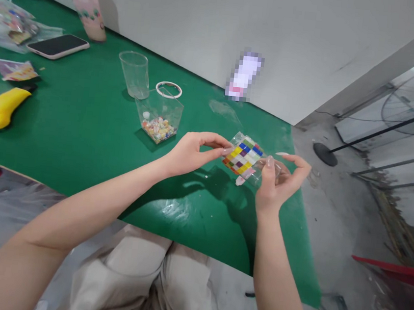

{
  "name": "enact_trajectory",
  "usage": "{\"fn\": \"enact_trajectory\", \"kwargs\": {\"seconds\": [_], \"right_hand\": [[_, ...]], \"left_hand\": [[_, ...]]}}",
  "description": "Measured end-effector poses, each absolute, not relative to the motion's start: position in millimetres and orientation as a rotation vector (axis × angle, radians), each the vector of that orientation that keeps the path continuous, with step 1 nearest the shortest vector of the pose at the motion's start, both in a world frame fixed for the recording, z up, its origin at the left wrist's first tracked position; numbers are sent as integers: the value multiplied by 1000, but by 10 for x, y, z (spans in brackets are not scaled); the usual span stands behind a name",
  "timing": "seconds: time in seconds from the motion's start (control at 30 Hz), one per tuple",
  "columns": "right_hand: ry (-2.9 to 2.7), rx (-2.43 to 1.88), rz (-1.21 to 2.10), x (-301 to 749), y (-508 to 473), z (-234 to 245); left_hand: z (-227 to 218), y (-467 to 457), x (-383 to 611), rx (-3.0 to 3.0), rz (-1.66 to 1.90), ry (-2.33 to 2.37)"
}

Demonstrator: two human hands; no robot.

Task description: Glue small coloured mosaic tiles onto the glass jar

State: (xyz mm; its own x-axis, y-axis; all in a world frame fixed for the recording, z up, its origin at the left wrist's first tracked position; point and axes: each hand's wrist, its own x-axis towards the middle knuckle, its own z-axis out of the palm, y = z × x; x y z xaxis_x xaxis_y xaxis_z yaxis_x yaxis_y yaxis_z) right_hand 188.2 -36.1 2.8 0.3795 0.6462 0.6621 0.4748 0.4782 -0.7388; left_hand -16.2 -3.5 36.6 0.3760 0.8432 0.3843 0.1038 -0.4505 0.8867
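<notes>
A clear container (173, 111) held small multicoloured bits (160, 129), a clear cup (135, 76) near it; the left hand (188, 153) pinched a tiled piece (244, 156), the right hand (275, 186) its clear plastic (256, 178).

In the upper left of the frame, a pink lidded tumbler (84, 6) stands against the wall (177, 18), with a dark-screened smartphone (60, 47) lying below it. A clear plastic bag (12, 21) of mixed small items fills the left edge; beneath it lie a small printed packet (16, 72) and a yellow plastic object (0, 109). At upper right, a pedestal fan (387, 128) stands on the concrete floor; red plastic (395, 267) shows at lower right.
</notes>
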Motion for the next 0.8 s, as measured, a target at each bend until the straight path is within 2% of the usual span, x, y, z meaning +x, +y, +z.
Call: {"fn": "enact_trajectory", "kwargs": {"seconds": [0.8], "right_hand": [[-1294,-1155,136,1890,-368,28]], "left_hand": [[261,-9,-146,2097,1340,889]]}}
